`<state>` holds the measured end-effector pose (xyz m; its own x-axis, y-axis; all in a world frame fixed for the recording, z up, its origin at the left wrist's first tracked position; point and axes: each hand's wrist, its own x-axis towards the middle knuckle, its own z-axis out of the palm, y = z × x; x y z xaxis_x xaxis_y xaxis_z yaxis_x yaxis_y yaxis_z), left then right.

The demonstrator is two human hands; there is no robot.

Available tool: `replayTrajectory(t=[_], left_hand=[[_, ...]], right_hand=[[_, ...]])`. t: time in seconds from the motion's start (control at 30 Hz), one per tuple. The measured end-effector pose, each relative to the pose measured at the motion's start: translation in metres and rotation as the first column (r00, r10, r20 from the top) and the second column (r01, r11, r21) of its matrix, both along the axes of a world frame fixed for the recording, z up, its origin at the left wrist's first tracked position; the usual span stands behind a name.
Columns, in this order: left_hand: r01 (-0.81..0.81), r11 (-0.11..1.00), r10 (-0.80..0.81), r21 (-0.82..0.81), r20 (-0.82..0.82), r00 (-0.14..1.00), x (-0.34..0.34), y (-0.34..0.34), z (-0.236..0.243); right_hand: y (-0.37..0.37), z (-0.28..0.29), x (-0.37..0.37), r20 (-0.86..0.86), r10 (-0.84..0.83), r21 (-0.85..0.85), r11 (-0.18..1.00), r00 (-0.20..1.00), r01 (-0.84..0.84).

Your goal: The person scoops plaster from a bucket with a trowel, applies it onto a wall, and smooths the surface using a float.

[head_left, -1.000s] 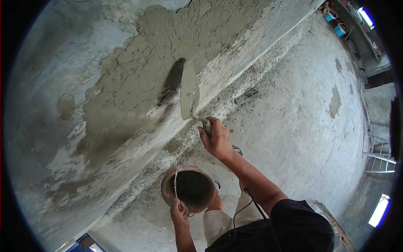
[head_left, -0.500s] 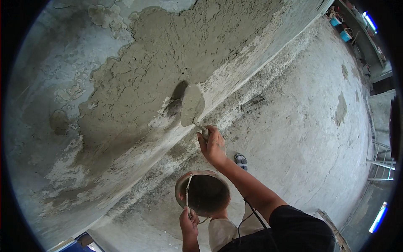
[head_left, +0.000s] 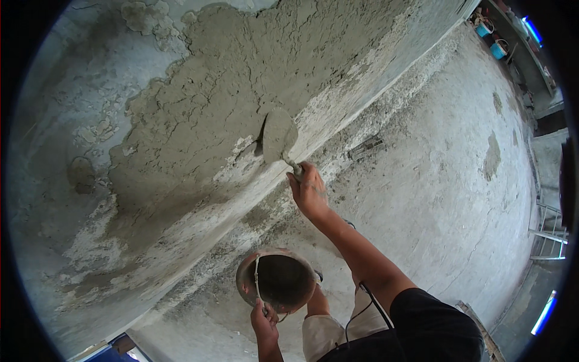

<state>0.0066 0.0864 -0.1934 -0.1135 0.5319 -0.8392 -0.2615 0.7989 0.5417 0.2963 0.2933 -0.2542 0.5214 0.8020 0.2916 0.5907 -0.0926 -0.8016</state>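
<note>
My right hand (head_left: 310,192) is closed round the handle of a plastering trowel (head_left: 280,134). Its mortar-coated blade lies against or very close to the wall (head_left: 145,199), by the lower edge of a broad patch of wet grey mortar (head_left: 211,90). A dark shadow shows along the blade's left side. Lower down, my left hand (head_left: 263,320) grips the rope-like handle of a round bucket (head_left: 246,283). The bucket tilts toward me and its inside is dark, so what lies deep in it is hard to make out.
Rough concrete floor (head_left: 446,163) runs along the wall, with crumbs of mortar at its foot. A flat rectangular piece (head_left: 365,148) lies near that edge. Two blue buckets (head_left: 498,49) stand at the far right, and a metal ladder (head_left: 547,232) leans at the right.
The trowel blade has moved closer to the wall, its shadow narrowing, and slightly right and up. My left hand and the bucket have shifted a little left.
</note>
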Motion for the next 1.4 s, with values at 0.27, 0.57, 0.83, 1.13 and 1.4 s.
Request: replayTrajectory(t=[0.27, 0.57, 0.83, 1.13, 1.4], left_hand=[[-0.089, 0.995, 0.087, -0.036, -0.034, 0.996, -0.01, -0.007, -0.004], [-0.011, 0.997, 0.013, -0.072, 0.032, 0.999, -0.002, -0.013, 0.003], [-0.004, 0.996, 0.005, -0.088, 0.013, 1.0, 0.01, -0.017, -0.002], [0.038, 0.999, -0.038, 0.01, 0.052, 0.998, 0.017, -0.014, 0.028], [0.1, 0.938, -0.109, 0.332, 0.008, 0.994, 0.039, 0.007, 0.139]], right_hand=[[0.008, 0.012, 0.003, 0.019, 0.043, 0.154, 0.987, 0.999, -0.045], [-0.025, -0.019, 0.007, -0.066, -0.043, -0.046, 0.998, 0.997, 0.04], [-0.004, 0.006, 0.009, -0.091, -0.003, 0.106, 0.994, 0.996, 0.013], [-0.102, 0.0, 0.024, -0.079, 0.092, -0.275, 0.955, 0.993, -0.11], [-0.263, 0.159, 0.087, -0.274, 0.482, -0.568, 0.617, 0.832, -0.544]])
